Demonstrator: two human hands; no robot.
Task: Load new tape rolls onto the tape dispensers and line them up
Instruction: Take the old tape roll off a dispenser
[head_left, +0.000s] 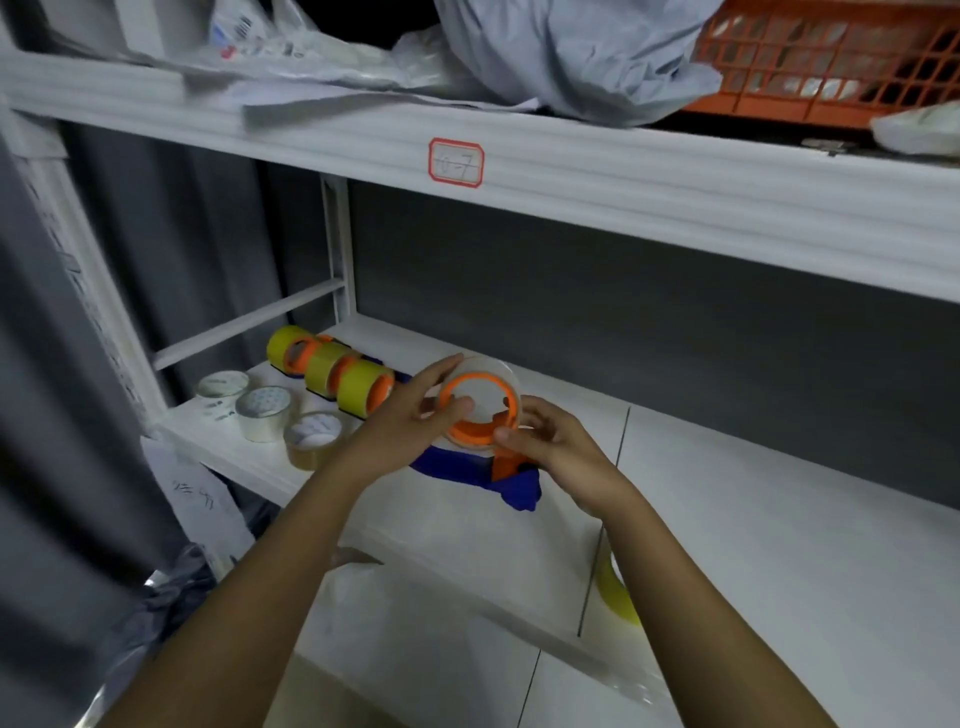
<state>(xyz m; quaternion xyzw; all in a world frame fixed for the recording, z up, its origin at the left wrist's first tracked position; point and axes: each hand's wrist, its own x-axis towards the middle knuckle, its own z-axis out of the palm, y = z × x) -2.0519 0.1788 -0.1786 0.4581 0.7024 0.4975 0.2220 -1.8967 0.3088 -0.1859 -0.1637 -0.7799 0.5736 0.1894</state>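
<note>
You are standing at a white metal shelf (727, 493), both forearms reaching in over its near edge. Between your hands sits a blue plastic tape dispenser with an orange wheel (480, 410), resting on the shelf a little left of centre. A clear tape roll (511, 376) is ringed around that orange wheel and looks partly seated.

Your left hand (410, 415) curls around the left side of the roll, thumb pressing at the wheel's rim and fingers stretched over the top. Your right hand (550, 441) pinches the lower right edge of the roll and wheel with curled fingers and thumb.

Farther left and farther back, three yellow tape rolls on dispensers (332, 371) stand in a row, touching one another. Nearer, at the shelf's left end, three loose clear tape rolls (265, 413) stand close together.

To finish this step well, push the roll squarely onto the wheel with even pressure from both sides, so it does not go on tilted. Keep the dispenser's base flat on the shelf while you press. Judging by the row, this dispenser should then go just beside the last yellow one, facing the same way.
</note>
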